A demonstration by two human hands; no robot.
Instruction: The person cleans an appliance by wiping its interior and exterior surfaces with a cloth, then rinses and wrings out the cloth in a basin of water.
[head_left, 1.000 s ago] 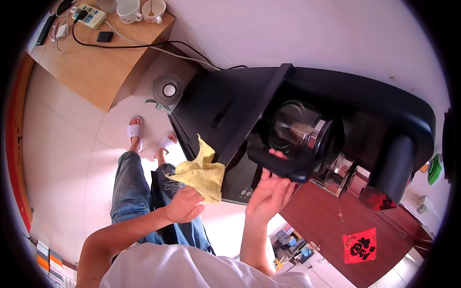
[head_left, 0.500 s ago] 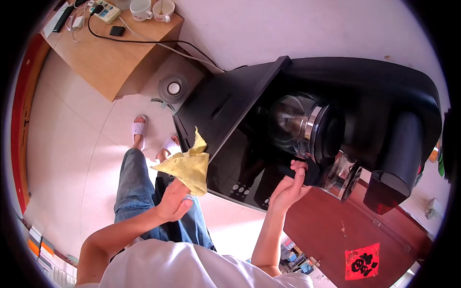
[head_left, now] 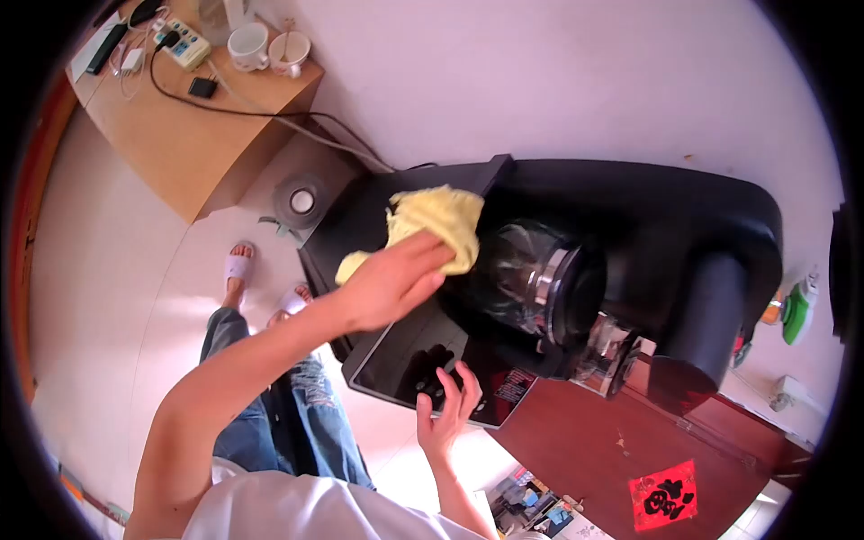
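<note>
My left hand [head_left: 396, 281] is closed on a crumpled yellow cloth [head_left: 438, 219]. The cloth lies over the dark surface of a black appliance [head_left: 630, 198], left of a glass pot [head_left: 522, 261]. The pot has a metal band, and its black handle [head_left: 531, 355] points towards me. Above the glossy control panel [head_left: 405, 355] is my right hand [head_left: 445, 409], fingers spread and holding nothing; whether its fingertips touch the panel I cannot tell. A smaller glass vessel [head_left: 598, 355] stands right of the pot handle.
A wooden table [head_left: 171, 135] at upper left bears a power strip [head_left: 184, 45], cables and two white cups [head_left: 248, 47]. A round grey object [head_left: 301, 201] sits on the floor beside the appliance. A reddish-brown board [head_left: 576, 432] with a red paper [head_left: 664, 495] is at lower right.
My left hand has brought the cloth up and right onto the appliance. My right hand has let go of the pot handle and moved left and down towards the panel.
</note>
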